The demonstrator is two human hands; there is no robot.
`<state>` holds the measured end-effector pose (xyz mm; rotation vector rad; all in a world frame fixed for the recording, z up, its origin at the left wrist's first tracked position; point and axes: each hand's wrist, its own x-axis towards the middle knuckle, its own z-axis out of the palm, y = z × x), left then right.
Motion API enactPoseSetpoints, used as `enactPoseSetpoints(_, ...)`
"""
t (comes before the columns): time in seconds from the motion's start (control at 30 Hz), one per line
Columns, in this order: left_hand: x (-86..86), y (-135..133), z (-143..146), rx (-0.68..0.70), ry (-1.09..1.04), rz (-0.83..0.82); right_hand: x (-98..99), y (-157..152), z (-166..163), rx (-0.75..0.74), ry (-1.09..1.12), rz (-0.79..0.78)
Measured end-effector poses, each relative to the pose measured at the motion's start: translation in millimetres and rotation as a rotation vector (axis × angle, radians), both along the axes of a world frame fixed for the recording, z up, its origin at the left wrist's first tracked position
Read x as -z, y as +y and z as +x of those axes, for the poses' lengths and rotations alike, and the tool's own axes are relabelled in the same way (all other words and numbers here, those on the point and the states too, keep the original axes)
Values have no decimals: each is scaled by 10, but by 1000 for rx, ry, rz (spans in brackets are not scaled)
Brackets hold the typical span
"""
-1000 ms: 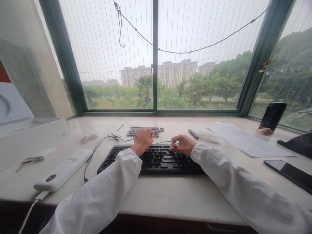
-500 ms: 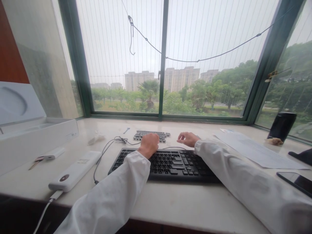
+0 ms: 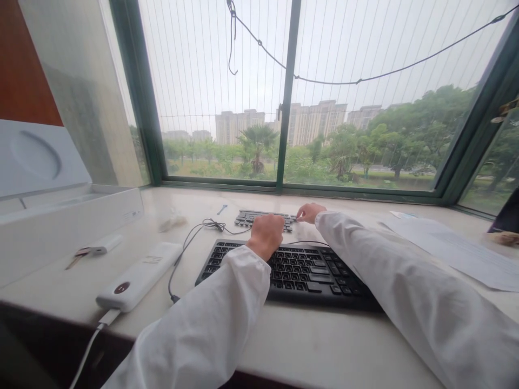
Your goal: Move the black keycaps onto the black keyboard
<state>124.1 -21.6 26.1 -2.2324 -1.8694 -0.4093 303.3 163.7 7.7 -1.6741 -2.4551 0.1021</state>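
A black keyboard [image 3: 300, 270] lies on the pale stone sill in front of me. My left hand [image 3: 266, 235] is a closed fist resting on the keyboard's far edge; what it holds, if anything, is hidden. Behind the keyboard sits a flat cluster of loose dark keycaps [image 3: 259, 218]. My right hand [image 3: 310, 212] reaches over the keyboard to the right end of that cluster, its fingers drawn together in a pinch at the keycaps. What is between the fingertips is too small to make out. Both arms wear white sleeves.
A thin black cable [image 3: 190, 237] runs left from the keyboard. A white power bank [image 3: 140, 276] with a white lead, a small stick with a key [image 3: 95, 248] and an open white box [image 3: 68, 216] lie to the left. Printed papers [image 3: 454, 246] lie at right.
My right hand has left the keyboard's keys and moved away from me to the loose keycaps. My left fist has stayed on the keyboard's far edge. The view has shifted left.
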Motion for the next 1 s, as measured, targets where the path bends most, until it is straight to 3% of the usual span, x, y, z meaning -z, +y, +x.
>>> enactPoseSetpoints(0.4,-18,-24,4,29,-3,38,20,-121,99,11,27,25)
enactPoseSetpoints(0.63,-13,-59,34,117,-12,51,-143,-726,445,-105,102,10)
enactPoseSetpoints(0.8,30,-86,56,348,-46,127,-127,-1288,614,-315,272,-55)
enactPoseSetpoints(0.9,52,-77,56,561,-36,123,-91,-1445,628,-355,331,-114)
enactPoseSetpoints(1.0,69,-58,56,681,-22,90,-63,-1489,625,-376,372,-163)
